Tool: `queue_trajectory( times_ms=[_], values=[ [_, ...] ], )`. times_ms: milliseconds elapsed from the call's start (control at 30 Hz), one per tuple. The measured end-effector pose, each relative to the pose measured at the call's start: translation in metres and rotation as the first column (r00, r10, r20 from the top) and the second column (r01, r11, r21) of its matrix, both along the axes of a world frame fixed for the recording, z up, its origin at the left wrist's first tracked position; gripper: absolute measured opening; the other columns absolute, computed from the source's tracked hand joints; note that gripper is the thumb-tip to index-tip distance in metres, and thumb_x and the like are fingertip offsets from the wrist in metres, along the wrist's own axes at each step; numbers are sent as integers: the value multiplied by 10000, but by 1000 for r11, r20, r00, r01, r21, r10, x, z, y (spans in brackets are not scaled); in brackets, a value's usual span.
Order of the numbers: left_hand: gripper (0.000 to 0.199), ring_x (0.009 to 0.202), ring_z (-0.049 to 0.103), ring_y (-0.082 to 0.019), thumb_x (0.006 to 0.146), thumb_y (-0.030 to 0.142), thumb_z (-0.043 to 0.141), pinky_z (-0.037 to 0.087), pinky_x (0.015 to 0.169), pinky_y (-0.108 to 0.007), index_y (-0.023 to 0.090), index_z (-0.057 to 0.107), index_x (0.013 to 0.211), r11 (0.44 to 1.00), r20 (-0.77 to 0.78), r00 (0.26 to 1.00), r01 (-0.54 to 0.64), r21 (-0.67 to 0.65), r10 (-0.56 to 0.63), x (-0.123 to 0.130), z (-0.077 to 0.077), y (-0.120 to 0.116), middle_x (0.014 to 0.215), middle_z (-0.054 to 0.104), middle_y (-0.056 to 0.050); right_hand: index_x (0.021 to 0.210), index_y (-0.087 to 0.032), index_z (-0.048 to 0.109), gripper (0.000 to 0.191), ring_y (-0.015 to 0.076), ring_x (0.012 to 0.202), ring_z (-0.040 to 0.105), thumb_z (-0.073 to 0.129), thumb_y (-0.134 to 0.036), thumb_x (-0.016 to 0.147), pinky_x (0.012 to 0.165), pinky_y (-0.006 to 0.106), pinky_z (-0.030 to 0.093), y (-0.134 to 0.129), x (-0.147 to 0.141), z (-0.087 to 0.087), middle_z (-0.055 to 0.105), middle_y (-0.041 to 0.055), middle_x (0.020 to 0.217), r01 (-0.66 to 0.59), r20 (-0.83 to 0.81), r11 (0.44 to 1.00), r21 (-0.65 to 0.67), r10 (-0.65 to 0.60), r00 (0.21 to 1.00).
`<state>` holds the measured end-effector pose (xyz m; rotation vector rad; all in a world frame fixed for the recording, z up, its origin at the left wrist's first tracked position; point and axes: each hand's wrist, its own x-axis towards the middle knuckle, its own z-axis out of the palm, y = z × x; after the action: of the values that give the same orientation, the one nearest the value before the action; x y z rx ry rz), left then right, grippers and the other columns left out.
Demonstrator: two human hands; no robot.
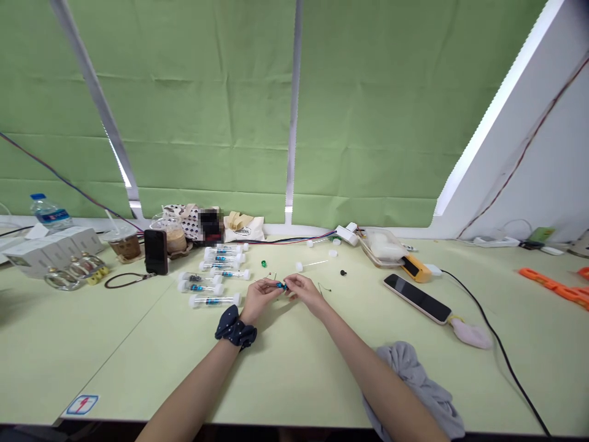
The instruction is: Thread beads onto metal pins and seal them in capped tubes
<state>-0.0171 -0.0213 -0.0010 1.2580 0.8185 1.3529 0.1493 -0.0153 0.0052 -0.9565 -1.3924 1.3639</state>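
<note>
My left hand [261, 297] and my right hand [302, 291] meet over the table, fingers pinched from both sides on a small shiny blue part [281, 285]. Its exact kind is too small to make out, and fingertips cover its ends. A dark dotted scrunchie [235, 328] circles my left wrist. Left of the hands lie several clear tubes with white caps [214, 301], with blue or dark pieces inside. Beyond my fingers are a green round piece [264, 263] and a capped clear tube [313, 265]. Thin wire-like pieces [324, 288] lie beside my right hand.
A small black piece [343, 272] lies beyond my right hand. Farther right are a phone [418, 298], a yellow device [415, 269] and a black cable [494, 337]. Grey cloth [414, 380] lies under my right forearm. Drink cups [124, 247] and an upright phone [156, 252] stand left.
</note>
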Motion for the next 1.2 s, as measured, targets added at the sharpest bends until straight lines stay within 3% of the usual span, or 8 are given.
queue_trajectory(
  times_ms=[100, 267, 467, 667, 833, 1067, 1200],
  values=[
    [291, 774, 656, -208, 567, 273, 788, 506, 804, -363, 129, 668, 790, 1000, 2, 1000, 5, 5, -5, -1, -1, 0, 812, 701, -81, 946, -193, 572, 431, 141, 679, 597, 691, -474, 642, 611, 256, 468, -3, 0, 3, 622, 22, 763, -16, -70, 999, 45, 19, 997],
    [326, 807, 656, -236, 559, 292, 791, 505, 816, -395, 123, 667, 808, 999, -10, 999, 39, -4, -39, 1, 1, -2, 853, 706, -108, 916, -210, 560, 371, 140, 511, 560, 545, -541, 749, 549, 283, 459, -2, -2, 4, 577, -9, 557, -39, -34, 999, -23, 38, 999],
    [334, 803, 658, -231, 549, 300, 796, 503, 825, -383, 121, 675, 803, 1000, -13, 1000, 7, -19, -7, 0, 4, -2, 836, 707, -99, 927, -214, 548, 389, 137, 637, 578, 675, -461, 654, 554, 253, 457, -4, -2, 5, 591, -3, 716, -14, -59, 1000, -7, 13, 998],
    [318, 799, 660, -224, 574, 291, 786, 499, 831, -390, 122, 669, 818, 999, -18, 998, 53, -2, -53, 0, 0, -1, 854, 707, -104, 912, -219, 545, 357, 123, 477, 521, 530, -538, 752, 487, 252, 413, -3, -4, 4, 539, -28, 544, -36, -12, 997, -67, 35, 999],
    [317, 801, 658, -224, 586, 285, 780, 496, 838, -401, 121, 667, 833, 1000, -30, 999, 24, 7, -24, -1, -2, 1, 840, 705, -99, 930, -217, 541, 382, 124, 604, 556, 655, -472, 670, 525, 237, 436, -4, -2, 6, 567, -9, 713, -4, -52, 1000, -9, 3, 999],
    [330, 787, 659, -226, 590, 304, 776, 495, 834, -414, 120, 661, 839, 998, -50, 997, 62, 26, -60, 1, -2, 0, 836, 703, -102, 943, -221, 535, 360, 130, 475, 534, 543, -524, 748, 518, 275, 439, -2, -1, 3, 552, -27, 556, -58, -15, 997, -46, 58, 998],
    [326, 788, 653, -224, 591, 300, 775, 490, 841, -427, 123, 658, 839, 999, -56, 998, 26, 33, -24, 2, 0, -1, 834, 700, -99, 908, -215, 540, 368, 125, 538, 551, 563, -537, 730, 506, 253, 440, -2, -2, 4, 560, -13, 639, -13, -28, 998, -65, 11, 1000]
  ],
)
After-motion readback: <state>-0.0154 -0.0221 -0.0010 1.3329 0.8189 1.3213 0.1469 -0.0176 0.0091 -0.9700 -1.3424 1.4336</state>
